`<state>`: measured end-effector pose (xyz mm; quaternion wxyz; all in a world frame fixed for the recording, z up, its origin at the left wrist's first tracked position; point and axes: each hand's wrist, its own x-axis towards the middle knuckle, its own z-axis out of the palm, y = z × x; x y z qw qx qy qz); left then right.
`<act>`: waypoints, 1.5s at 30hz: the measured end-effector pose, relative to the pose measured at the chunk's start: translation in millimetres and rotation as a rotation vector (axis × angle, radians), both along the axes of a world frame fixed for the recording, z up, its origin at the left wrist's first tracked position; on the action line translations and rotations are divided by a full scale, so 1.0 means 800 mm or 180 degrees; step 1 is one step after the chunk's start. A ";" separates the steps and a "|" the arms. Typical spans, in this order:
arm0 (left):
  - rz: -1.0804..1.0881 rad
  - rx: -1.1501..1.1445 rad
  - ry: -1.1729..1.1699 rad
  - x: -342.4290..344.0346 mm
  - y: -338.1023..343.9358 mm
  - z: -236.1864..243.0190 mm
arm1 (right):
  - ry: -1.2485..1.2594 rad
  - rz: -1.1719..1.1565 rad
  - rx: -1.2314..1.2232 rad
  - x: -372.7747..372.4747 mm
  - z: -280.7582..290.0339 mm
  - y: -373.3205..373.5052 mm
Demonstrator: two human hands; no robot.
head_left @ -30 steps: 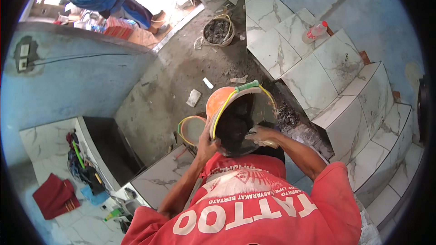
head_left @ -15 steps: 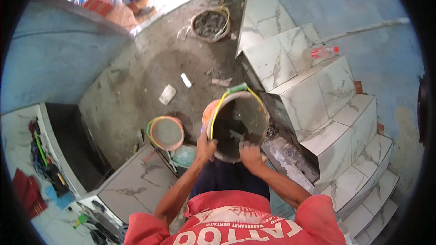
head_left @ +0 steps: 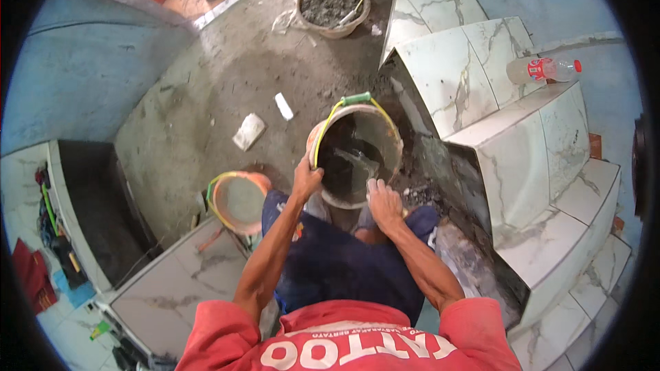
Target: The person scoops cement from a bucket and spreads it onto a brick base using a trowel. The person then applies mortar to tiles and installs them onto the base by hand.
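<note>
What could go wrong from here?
1. Slip: the left hand grips the held bucket at its rim, so it might tip if that hold gives.
2. Spill: the second bucket, with greyish contents, stands close to the left knee; a shift of that leg could bump it.
3. Trip: a pale chunk lies on the floor ahead and might catch a foot.
</note>
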<state>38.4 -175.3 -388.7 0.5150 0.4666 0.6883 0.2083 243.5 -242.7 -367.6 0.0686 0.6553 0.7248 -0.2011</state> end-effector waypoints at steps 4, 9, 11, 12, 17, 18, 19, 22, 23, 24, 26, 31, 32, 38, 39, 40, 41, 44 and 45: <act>-0.0227 -0.0088 0.0028 -0.014 0.045 -0.076 | 0.0222 -0.0181 0.0321 -0.010 -0.100 0.020; -0.0608 0.0265 0.0427 -0.045 0.057 -0.168 | 0.0563 -0.0175 0.0716 -0.012 -0.178 0.046; -0.0675 0.0380 0.0767 -0.079 0.054 -0.194 | 0.0913 0.0196 0.1169 -0.019 -0.186 0.053; -0.0646 0.0284 0.0798 -0.083 0.055 -0.203 | 0.0848 0.0179 0.1164 -0.010 -0.198 0.051; -0.0839 0.0684 0.0597 -0.081 0.079 -0.181 | 0.0239 0.0513 0.0600 0.027 -0.242 0.060; -0.0880 0.0534 0.0919 -0.063 0.084 -0.165 | 0.0305 0.0516 0.0849 0.033 -0.239 0.060; -0.0786 0.0760 0.0734 -0.055 0.086 -0.165 | 0.0096 0.0316 0.0708 0.030 -0.240 0.059; -0.0324 0.1379 -0.0081 -0.052 0.086 -0.193 | -0.0278 0.0176 0.0267 -0.002 -0.230 0.071; -0.0333 0.1423 -0.0104 -0.048 0.087 -0.194 | -0.0416 0.0341 0.0346 -0.012 -0.240 0.074; -0.0286 0.1462 -0.0254 -0.038 0.083 -0.191 | -0.0550 0.0499 0.0413 -0.018 -0.255 0.074; -0.0277 0.1500 -0.0412 -0.030 0.077 -0.181 | -0.0732 0.0558 0.0771 -0.032 -0.273 0.069; -0.0073 0.1598 -0.0301 -0.029 0.076 -0.178 | -0.0439 0.0659 0.0568 -0.067 -0.276 0.034; -0.0089 0.1615 -0.0315 -0.029 0.074 -0.180 | -0.0313 0.0596 0.0621 -0.067 -0.277 0.029; 0.0078 0.1735 -0.0209 -0.025 0.058 -0.181 | 0.0495 0.0697 0.0513 -0.050 -0.250 0.010; 0.0043 0.1692 -0.0210 -0.025 0.055 -0.179 | 0.0686 0.0597 0.0454 -0.046 -0.246 0.003; 0.0044 0.1708 -0.0240 -0.021 0.055 -0.180 | 0.0655 0.0594 0.0468 -0.039 -0.244 -0.002; 0.0085 0.1757 -0.0180 -0.016 0.054 -0.180 | 0.0796 0.0468 0.0472 -0.030 -0.242 -0.006; 0.0195 0.1793 -0.0146 -0.009 0.046 -0.183 | 0.0962 0.0218 0.0204 -0.003 -0.239 -0.018; 0.0257 0.1707 -0.0156 -0.014 0.044 -0.186 | 0.1259 0.0131 0.0335 0.003 -0.238 -0.025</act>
